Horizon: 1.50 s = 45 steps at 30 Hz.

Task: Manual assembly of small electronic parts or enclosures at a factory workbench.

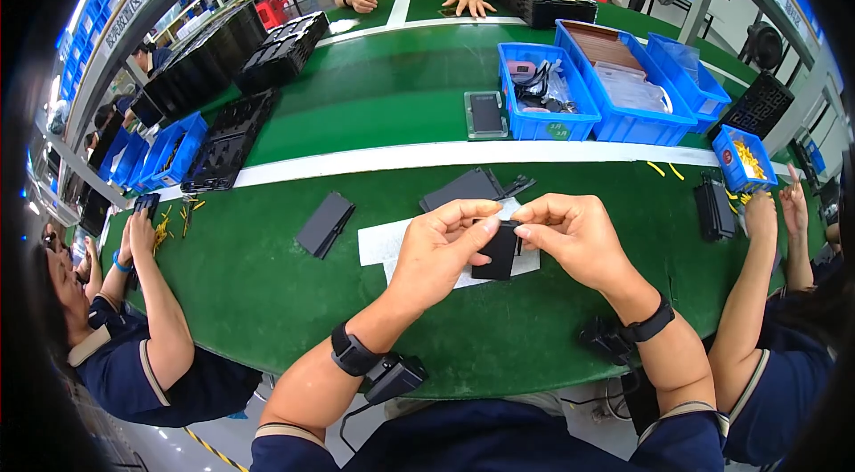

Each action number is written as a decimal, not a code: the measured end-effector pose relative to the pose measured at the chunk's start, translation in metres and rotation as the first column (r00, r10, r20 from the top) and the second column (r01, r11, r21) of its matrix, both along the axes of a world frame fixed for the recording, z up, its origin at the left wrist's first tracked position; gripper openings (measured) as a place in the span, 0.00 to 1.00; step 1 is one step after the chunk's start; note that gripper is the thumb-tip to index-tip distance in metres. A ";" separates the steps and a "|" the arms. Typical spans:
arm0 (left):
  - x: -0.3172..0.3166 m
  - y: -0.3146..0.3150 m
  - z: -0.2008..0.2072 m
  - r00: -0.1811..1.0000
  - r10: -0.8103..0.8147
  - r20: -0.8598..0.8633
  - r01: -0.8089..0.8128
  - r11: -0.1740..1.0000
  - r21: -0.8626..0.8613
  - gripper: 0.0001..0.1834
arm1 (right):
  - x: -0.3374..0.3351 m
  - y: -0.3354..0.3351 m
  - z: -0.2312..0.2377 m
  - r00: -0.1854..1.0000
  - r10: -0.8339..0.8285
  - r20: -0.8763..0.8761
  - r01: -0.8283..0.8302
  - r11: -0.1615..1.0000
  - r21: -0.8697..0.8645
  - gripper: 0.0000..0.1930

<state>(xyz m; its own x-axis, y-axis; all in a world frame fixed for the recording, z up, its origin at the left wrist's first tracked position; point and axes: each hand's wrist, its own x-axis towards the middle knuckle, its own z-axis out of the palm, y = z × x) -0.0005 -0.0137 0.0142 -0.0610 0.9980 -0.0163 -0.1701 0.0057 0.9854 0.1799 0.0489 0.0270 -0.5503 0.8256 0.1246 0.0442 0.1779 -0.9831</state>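
Between my two hands is a small flat black rectangular piece [492, 260], held upright over white sheets [381, 243] on the green table. My left hand [443, 245] pinches its upper left edge with thumb and fingers. At the top right corner, my right hand [574, 239] has its thumb and fingertips pressed together; whether they hold a separate small part is hidden. Just beyond my hands lie a stack of flat black pieces [463, 190] and some thin black strips [518, 184]. Left of the sheets rests another small stack of black pieces [326, 224].
Blue bins [557, 126] stand at the back right beside a clear-framed dark case [485, 116]. A small blue bin of yellow parts [746, 160] is at right. Black trays [230, 141] sit at left. Co-workers' hands work at both sides [140, 236] and across the table [469, 0].
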 end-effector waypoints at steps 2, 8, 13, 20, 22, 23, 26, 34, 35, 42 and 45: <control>-0.003 -0.001 0.003 0.991 -0.108 -0.075 0.108 0.994 0.003 0.12 | 0.002 0.000 0.000 0.999 0.039 -0.035 -0.040 0.999 -0.029 0.07; -0.002 -0.003 0.004 0.999 -0.037 -0.024 0.037 0.999 0.004 0.08 | -0.006 -0.013 -0.001 0.993 -0.087 0.076 0.067 0.970 0.232 0.07; 0.000 -0.002 0.008 0.999 -0.013 -0.049 0.013 1.000 0.008 0.07 | -0.010 -0.017 -0.001 0.977 -0.184 0.110 0.059 0.722 0.690 0.06; -0.004 -0.002 0.008 0.998 -0.024 -0.060 0.025 1.000 0.010 0.07 | -0.013 -0.021 0.002 0.979 -0.172 0.108 0.011 0.575 0.818 0.09; -0.005 -0.001 0.008 0.998 -0.028 -0.058 0.029 0.999 0.014 0.07 | -0.017 -0.019 0.003 0.980 -0.175 0.100 -0.001 0.490 0.872 0.10; -0.004 -0.002 0.006 0.998 -0.045 -0.048 0.045 0.999 0.008 0.07 | -0.016 -0.020 0.000 0.977 -0.185 0.110 -0.005 0.491 0.871 0.11; -0.001 0.002 -0.001 0.993 -0.076 -0.094 0.076 0.997 -0.010 0.07 | -0.012 -0.017 0.000 0.976 -0.182 0.116 -0.006 0.513 0.858 0.11; 0.003 0.002 -0.006 0.967 0.024 0.254 -0.048 0.995 0.089 0.07 | -0.015 -0.022 -0.004 0.959 -0.098 0.267 0.028 0.967 0.254 0.06; 0.005 0.001 -0.009 0.957 0.018 0.290 -0.043 0.996 0.080 0.11 | -0.016 -0.024 -0.004 0.965 -0.099 0.244 0.038 0.969 0.243 0.06; 0.017 -0.001 -0.010 0.934 -0.022 0.356 0.003 0.998 0.055 0.12 | -0.018 -0.025 -0.016 0.993 -0.110 0.036 0.106 0.989 0.103 0.06; 0.014 0.001 -0.006 0.954 0.098 0.282 -0.116 0.992 0.046 0.10 | -0.020 -0.018 -0.024 0.989 -0.133 -0.071 0.138 0.988 0.074 0.07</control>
<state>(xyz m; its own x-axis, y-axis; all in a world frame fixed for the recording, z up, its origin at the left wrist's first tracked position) 0.0137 -0.0131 0.0077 -0.1693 0.9855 0.0134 -0.4347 -0.0868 0.8964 0.1596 0.0306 0.0025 -0.4224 0.8784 0.2236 0.0092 0.2509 -0.9680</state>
